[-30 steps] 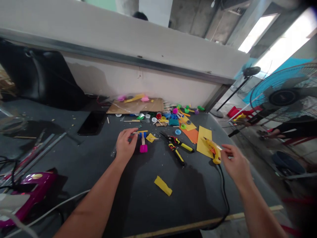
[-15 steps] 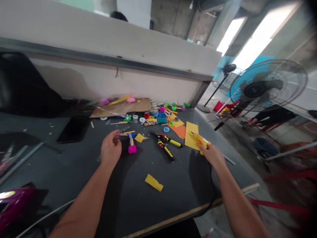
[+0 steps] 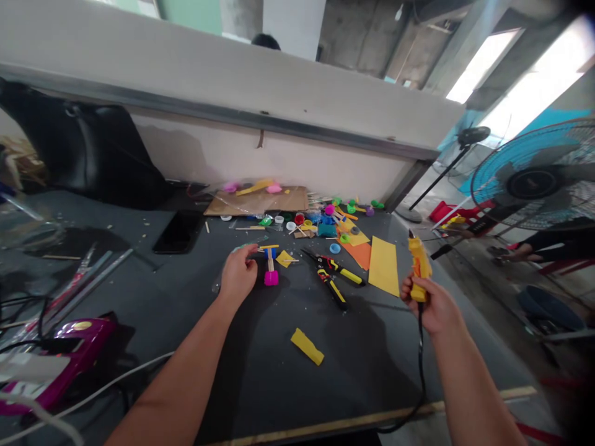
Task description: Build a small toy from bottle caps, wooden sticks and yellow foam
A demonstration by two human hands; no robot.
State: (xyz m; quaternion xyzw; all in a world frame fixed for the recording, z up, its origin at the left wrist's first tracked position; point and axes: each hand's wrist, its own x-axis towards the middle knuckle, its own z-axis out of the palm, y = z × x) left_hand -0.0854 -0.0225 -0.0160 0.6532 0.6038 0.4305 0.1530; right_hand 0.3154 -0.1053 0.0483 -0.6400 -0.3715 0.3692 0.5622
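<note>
My right hand [image 3: 434, 303] is wrapped round a yellow glue gun [image 3: 419, 269], held up over the right side of the table with its dark nozzle upward and a black cord hanging down. My left hand [image 3: 237, 275] rests at the left of a small assembly of wooden sticks [image 3: 271, 261], a blue cap [image 3: 270, 253] and a pink block [image 3: 271, 278]. The left index finger reaches to the sticks' end, with the thumb apart from it; the other fingers are partly hidden. A small yellow piece [image 3: 285, 259] lies just right of the assembly.
Pliers with yellow-black handles [image 3: 332, 282] lie mid-table, near a yellow sheet [image 3: 383, 266]. A yellow strip [image 3: 307, 346] is closer to me. Bottle caps, sticks and cardboard [image 3: 260, 201] sit along the back. A phone [image 3: 179, 232], black bag [image 3: 100, 148] and purple device [image 3: 69, 359] are left.
My right hand has lifted the glue gun off the yellow sheet, moved it right and turned its nozzle upward. The left hand stays beside the stick assembly. The view has shifted left.
</note>
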